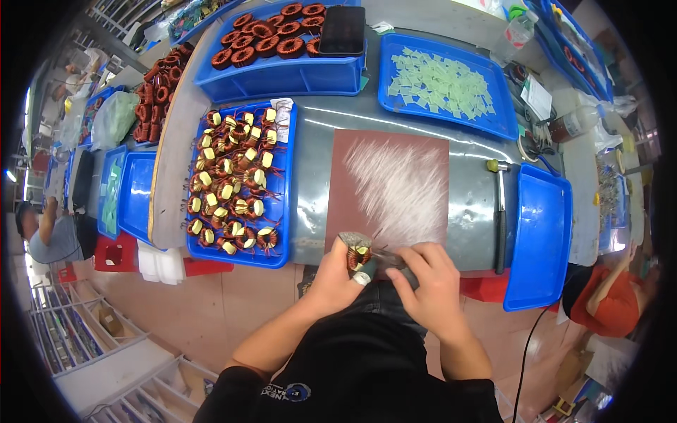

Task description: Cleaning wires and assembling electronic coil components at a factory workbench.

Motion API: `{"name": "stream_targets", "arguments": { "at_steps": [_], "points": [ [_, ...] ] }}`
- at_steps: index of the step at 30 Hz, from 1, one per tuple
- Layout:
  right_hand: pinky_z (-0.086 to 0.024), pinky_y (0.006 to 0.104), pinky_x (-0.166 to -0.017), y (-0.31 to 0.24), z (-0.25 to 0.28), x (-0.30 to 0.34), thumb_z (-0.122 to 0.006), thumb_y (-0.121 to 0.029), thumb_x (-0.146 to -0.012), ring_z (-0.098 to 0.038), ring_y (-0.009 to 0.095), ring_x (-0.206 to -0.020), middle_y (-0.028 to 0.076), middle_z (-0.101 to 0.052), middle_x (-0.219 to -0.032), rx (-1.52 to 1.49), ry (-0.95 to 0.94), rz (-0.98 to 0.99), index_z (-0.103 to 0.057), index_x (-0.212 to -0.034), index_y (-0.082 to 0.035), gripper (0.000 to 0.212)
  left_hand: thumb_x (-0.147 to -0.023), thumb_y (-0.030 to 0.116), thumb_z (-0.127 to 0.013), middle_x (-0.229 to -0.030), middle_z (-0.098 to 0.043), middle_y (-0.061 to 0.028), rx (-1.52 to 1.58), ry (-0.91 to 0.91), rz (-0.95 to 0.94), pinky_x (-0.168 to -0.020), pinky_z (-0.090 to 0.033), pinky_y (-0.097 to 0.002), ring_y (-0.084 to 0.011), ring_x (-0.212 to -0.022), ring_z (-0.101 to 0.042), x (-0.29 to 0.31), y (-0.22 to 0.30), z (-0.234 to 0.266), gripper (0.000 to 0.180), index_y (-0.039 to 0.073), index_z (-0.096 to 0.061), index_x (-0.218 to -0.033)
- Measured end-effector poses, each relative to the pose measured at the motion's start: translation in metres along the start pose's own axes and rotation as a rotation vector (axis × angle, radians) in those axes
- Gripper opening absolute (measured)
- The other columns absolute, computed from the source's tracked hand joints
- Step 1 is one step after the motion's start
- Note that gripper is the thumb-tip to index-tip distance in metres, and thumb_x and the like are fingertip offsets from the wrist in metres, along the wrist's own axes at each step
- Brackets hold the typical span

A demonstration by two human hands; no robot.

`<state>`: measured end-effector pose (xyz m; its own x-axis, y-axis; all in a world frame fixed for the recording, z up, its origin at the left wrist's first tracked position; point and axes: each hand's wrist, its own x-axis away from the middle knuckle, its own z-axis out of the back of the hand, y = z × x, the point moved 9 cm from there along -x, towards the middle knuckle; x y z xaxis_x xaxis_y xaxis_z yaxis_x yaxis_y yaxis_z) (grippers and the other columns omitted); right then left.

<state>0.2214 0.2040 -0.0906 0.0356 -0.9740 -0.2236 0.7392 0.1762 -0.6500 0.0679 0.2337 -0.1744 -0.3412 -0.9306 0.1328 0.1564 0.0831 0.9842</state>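
Observation:
My left hand point(333, 285) is closed around a small toroidal coil point(357, 258) wound with copper wire, with a pale yellow piece on it. Grey and white wraps cover some of its fingertips. Just to the right, my right hand point(431, 285) is closed, thumb and fingers around a dark grey metal tool point(386, 259) that points at the coil. Its kind is too blurred and covered to tell. Both hands are over the near edge of a reddish-brown board point(345, 190) with white scuffs. Left of it stands a blue tray point(281, 211) full of similar coils with yellow pieces.
Behind are a blue bin point(282, 86) of bare coils with a black phone point(342, 32) on it, and a blue tray point(386, 77) of pale green pieces. To the right lie a hammer point(500, 218) and another blue tray point(539, 240). Other people sit at both sides.

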Motion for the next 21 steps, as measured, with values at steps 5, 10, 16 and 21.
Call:
{"name": "stream_targets", "arguments": {
  "at_steps": [5, 10, 16, 21],
  "points": [
    [-0.049, 0.0376, -0.065, -0.005, -0.012, -0.004, -0.079, -0.019, -0.078, -0.06, 0.027, -0.078, 0.007, -0.06, -0.087, -0.009, 0.006, 0.019, -0.068, -0.099, -0.005, 0.027, -0.087, 0.004, -0.068, -0.096, -0.065, -0.0139, -0.118, -0.024, -0.007, -0.078, -0.051, -0.036, -0.0239, -0.084, -0.064, -0.001, 0.015, -0.003, 0.037, 0.002, -0.047, -0.117],
    [-0.048, 0.0361, -0.06, -0.007, -0.014, 0.001, -0.079, -0.021, -0.077, -0.059, 0.027, -0.07, 0.007, -0.059, -0.082, 0.056, 0.049, 0.071, -0.068, -0.097, -0.006, 0.028, -0.088, -0.004, -0.062, -0.108, -0.057, -0.0058, -0.004, -0.034, 0.061, -0.088, -0.047, -0.0283, -0.0132, -0.098, -0.056, 0.001, 0.0, 0.004, 0.036, 0.003, -0.048, -0.12],
    [-0.042, 0.0344, -0.058, -0.035, -0.006, 0.01, -0.08, -0.027, -0.073, -0.056, 0.023, -0.069, 0.006, -0.056, -0.083, 0.326, 0.013, 0.315, -0.067, -0.095, -0.006, 0.033, -0.087, -0.007, -0.061, -0.114, -0.055, -0.0045, 0.065, -0.166, 0.019, -0.09, -0.046, -0.0281, -0.0117, -0.103, -0.054, -0.003, -0.002, -0.001, 0.041, 0.005, -0.046, -0.123],
    [-0.043, 0.0355, -0.066, -0.037, -0.002, -0.001, -0.079, -0.026, -0.074, -0.056, 0.023, -0.078, 0.006, -0.056, -0.085, 0.33, -0.075, 0.351, -0.067, -0.099, -0.007, 0.033, -0.086, -0.006, -0.062, -0.105, -0.06, -0.0061, 0.23, -0.205, 0.075, -0.076, -0.05, -0.0298, -0.0149, -0.088, -0.059, 0.001, 0.002, -0.006, 0.038, 0.006, -0.046, -0.119]
  ]
}}
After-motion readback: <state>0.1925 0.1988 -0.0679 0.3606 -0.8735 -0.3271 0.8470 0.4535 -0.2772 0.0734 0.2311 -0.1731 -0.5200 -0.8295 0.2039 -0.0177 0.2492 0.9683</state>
